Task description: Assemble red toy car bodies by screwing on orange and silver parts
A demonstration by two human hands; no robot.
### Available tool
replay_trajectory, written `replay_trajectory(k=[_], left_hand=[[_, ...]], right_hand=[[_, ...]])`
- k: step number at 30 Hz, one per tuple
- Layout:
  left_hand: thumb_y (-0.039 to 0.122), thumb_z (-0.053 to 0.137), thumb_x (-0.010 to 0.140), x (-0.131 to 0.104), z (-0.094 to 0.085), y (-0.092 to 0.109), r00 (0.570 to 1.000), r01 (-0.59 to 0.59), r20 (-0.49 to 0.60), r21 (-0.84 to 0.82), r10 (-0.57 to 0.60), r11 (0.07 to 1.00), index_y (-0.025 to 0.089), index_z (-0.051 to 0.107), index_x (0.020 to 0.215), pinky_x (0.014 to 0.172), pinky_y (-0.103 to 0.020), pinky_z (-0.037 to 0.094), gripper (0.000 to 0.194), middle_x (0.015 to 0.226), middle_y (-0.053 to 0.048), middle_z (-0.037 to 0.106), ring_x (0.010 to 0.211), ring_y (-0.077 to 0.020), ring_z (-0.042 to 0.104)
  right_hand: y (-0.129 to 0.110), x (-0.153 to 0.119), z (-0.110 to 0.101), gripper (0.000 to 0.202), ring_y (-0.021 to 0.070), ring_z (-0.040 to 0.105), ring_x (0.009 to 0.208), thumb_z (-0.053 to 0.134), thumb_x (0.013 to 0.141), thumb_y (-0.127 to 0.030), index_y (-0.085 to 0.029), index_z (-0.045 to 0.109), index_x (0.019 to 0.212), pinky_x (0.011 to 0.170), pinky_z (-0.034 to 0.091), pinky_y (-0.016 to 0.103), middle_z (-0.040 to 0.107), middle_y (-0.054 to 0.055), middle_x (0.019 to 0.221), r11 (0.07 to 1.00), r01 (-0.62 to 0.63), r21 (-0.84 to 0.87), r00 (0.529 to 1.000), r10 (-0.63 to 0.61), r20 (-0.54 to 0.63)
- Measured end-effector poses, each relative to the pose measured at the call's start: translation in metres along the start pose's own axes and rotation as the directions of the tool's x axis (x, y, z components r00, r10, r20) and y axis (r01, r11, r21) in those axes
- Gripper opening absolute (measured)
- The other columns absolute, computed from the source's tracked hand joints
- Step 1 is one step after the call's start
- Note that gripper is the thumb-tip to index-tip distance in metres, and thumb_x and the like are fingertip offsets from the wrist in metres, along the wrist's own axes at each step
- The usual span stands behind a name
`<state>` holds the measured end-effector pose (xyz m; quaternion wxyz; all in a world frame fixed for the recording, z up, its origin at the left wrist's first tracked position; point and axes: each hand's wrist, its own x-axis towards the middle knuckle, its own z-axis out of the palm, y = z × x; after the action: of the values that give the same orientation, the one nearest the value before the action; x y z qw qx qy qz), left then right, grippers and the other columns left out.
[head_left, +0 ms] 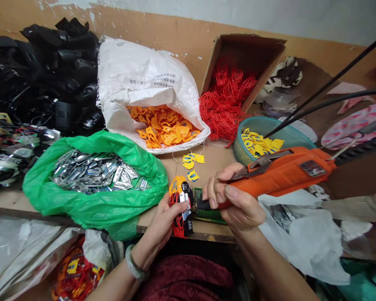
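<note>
My left hand (pixel 171 213) grips a small toy car body (pixel 182 202) in orange, black, silver and red, held at the table's front edge. Wrapped round an orange electric screwdriver (pixel 275 171) is my right hand (pixel 235 196). The tool's black tip end points left, close to the right side of the toy car. Beneath the tip lies a green basket (pixel 208 214) with tiny metal pieces, partly hidden by the tool and hand. Small yellow pieces (pixel 193 175) rest on the cardboard just behind the car.
A green bag (pixel 94 209) of silver parts lies left. Behind are a white sack (pixel 147 67) of orange parts, a cardboard box (pixel 269 46) with red frames, and a teal bowl (pixel 240 146) of yellow pieces. Black cables (pixel 341 79) hang at right; black parts (pixel 44 71) are heaped back left.
</note>
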<state>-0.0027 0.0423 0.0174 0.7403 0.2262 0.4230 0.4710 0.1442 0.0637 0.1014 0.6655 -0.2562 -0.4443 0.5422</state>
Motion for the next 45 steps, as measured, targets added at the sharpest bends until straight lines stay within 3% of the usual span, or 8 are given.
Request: replay_trajectory(k=[19,32,37,40,42,45], left_hand=[[0.025,0.080,0.071,-0.001,0.002,0.001,0.994,-0.007,0.108,0.015,0.006,1.000,0.015,0.072,0.103,0.078,-0.027,0.046,0.035,0.103,-0.006,0.073,0.086,-0.0183,0.062],[0.025,0.086,0.066,-0.005,0.000,0.001,1.000,0.020,0.020,0.040,-0.020,0.999,0.018,0.070,0.110,0.080,-0.030,0.048,0.047,0.091,-0.003,0.073,0.084,-0.0205,0.065],[0.025,0.089,0.065,-0.005,-0.001,0.008,0.998,-0.043,-0.039,0.136,0.048,0.990,0.019,0.063,0.117,0.077,-0.027,0.049,0.058,0.098,-0.003,0.073,0.084,-0.0187,0.064],[0.027,0.090,0.064,-0.003,0.001,0.010,0.995,-0.071,-0.059,0.147,0.081,0.987,0.018,0.062,0.118,0.071,-0.026,0.050,0.061,0.090,-0.002,0.072,0.076,-0.0164,0.063],[0.029,0.091,0.063,-0.002,0.003,0.011,0.993,-0.076,-0.078,0.123,0.086,0.990,0.017,0.063,0.118,0.067,-0.025,0.050,0.063,0.086,-0.001,0.071,0.072,-0.0153,0.062],[0.033,0.093,0.059,-0.004,0.006,0.014,0.989,-0.074,-0.125,0.073,0.083,0.995,0.017,0.063,0.119,0.068,-0.025,0.053,0.068,0.087,-0.002,0.073,0.072,-0.0160,0.066]], right_hand=[[-0.005,0.000,0.000,0.016,0.0107,0.048,0.039,0.072,0.080,-0.028,-0.023,0.058,0.086,0.051,0.047,0.028,0.050,-0.009,0.051,0.998,-0.044,0.046,0.998,0.042,0.043],[0.000,-0.007,0.002,0.018,0.0115,0.046,0.039,0.069,0.080,-0.032,-0.024,0.053,0.086,0.050,0.045,0.029,0.048,-0.009,0.052,0.992,-0.118,0.037,0.984,0.112,0.138],[0.003,0.003,-0.010,0.018,0.0123,0.048,0.040,0.069,0.081,-0.032,-0.023,0.059,0.092,0.052,0.050,0.032,0.050,-0.009,0.051,0.999,-0.036,-0.012,0.999,0.035,-0.004],[0.002,0.013,-0.022,0.022,0.0152,0.061,0.056,0.071,0.084,-0.030,-0.023,0.062,0.104,0.067,0.056,0.036,0.061,-0.005,0.066,0.973,-0.011,-0.230,0.994,-0.015,-0.111],[0.001,0.016,-0.028,0.033,0.0205,0.069,0.084,0.075,0.083,-0.030,-0.024,0.062,0.113,0.088,0.055,0.042,0.068,0.002,0.094,0.897,0.016,-0.441,0.982,-0.096,-0.161],[0.002,0.001,-0.029,0.059,0.0273,0.056,0.126,0.078,0.080,-0.033,-0.026,0.053,0.133,0.111,0.042,0.048,0.056,0.010,0.137,0.757,0.043,-0.652,0.941,-0.250,-0.229]])
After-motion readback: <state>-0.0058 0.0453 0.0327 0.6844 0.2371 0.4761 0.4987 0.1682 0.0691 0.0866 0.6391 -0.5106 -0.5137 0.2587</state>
